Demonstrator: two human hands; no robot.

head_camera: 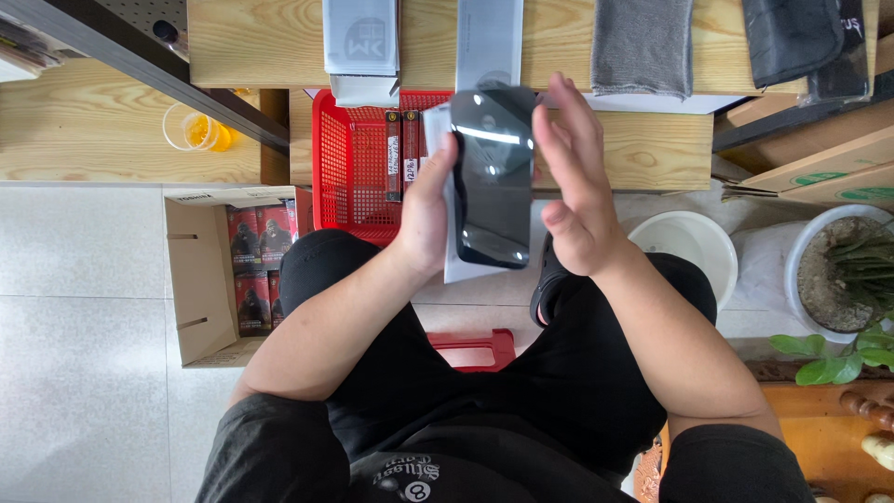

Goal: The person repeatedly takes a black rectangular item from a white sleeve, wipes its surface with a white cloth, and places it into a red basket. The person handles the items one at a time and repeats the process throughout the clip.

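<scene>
Glossy black screen panel (492, 177), rectangular with rounded corners and catching 2 bright reflections, is held upright in front of a seated person, seen from above. It hangs in the air over the person's lap, just short of the near edge of the wooden desk (652, 149). Behind it sits a white backing sheet (453, 270), whose lower edge shows below and to the left of the panel.

The left hand (426, 214) is closed around the panel's left edge, thumb on the front and fingers hidden behind, gripping panel and sheet together. The right hand (573, 182) is flat and open, fingers straight and together, its palm against the panel's right edge without curling around it.

A red plastic basket (349, 158) stands just behind the left hand, at the desk's near edge, with narrow dark packets inside. On the desk's far part lie a white box (361, 42), a grey cloth (643, 42) and a black cloth (792, 33). An open cardboard box (200, 279) of small red and black packages stands on the tiled floor to the left. A white bowl (694, 247) and a potted plant (847, 270) are to the right.
</scene>
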